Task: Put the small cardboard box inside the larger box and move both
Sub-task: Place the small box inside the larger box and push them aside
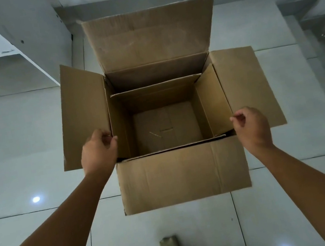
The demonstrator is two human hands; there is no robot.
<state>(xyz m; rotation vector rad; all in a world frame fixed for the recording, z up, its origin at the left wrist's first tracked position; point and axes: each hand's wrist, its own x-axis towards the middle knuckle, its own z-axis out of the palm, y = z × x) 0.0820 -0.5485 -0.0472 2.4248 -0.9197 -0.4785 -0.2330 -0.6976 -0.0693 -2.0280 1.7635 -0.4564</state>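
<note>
On pale glossy floor tiles (25, 156), small box (164, 126) inside larger box (184, 174), left hand (98, 149) and right hand (251, 126) loosely curled, empty.

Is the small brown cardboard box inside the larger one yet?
Yes. The small brown cardboard box, open and empty, sits within the larger brown cardboard box, whose four flaps are spread outward.

— Position of the boxes?
— Small cardboard box (166, 126) sits open inside the larger box (183, 174), which stands on the tiled floor (23, 143) with all four flaps spread.
— Hands?
— Left hand (98, 150) over the left rim, fingers loosely curled. Right hand (252, 127) over the right rim, likewise. Neither visibly grips cardboard.
</note>
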